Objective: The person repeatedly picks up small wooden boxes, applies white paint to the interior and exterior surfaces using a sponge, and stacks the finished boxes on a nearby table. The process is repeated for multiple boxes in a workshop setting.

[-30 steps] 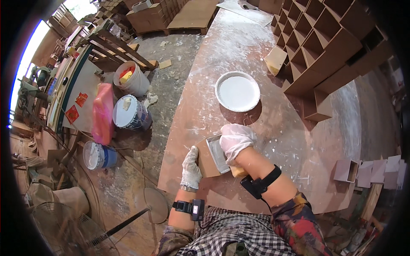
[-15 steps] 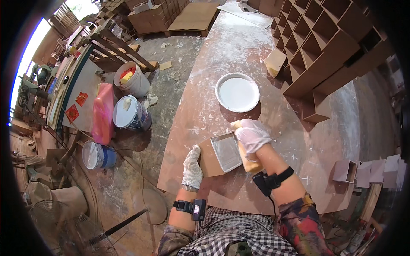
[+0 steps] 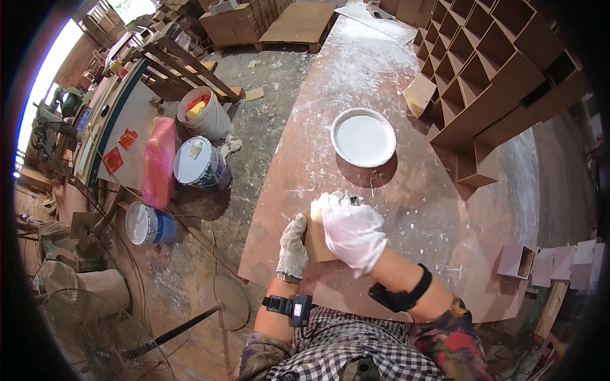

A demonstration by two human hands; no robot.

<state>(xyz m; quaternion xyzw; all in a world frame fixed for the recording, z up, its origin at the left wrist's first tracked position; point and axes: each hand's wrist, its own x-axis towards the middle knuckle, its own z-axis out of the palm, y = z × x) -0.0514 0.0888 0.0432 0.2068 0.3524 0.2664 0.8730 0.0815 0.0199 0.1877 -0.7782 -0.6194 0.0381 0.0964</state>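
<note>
A small brown open-topped box (image 3: 319, 246) lies on the table in front of me. My left hand (image 3: 293, 249), in a knitted white glove, grips its left side. My right hand (image 3: 356, 232), in a thin whitish glove, reaches across the box. It is closed on a yellow sponge (image 3: 316, 211); only a pale bit shows past the fingers. The hand and wrist hide most of the box's inside. Beyond both hands stands a round white tub (image 3: 365, 137) of white liquid.
A second sponge block (image 3: 420, 95) lies beside a tall stack of brown boxes (image 3: 495, 57) on the right. Small whitish boxes (image 3: 516, 261) stand at the right edge. Paint buckets (image 3: 203, 166) and a fan (image 3: 105, 336) are on the floor to the left.
My right hand has moved left with the sponge, from the box's right outer side to over the box. My left hand keeps its hold. The whole view has shifted slightly.
</note>
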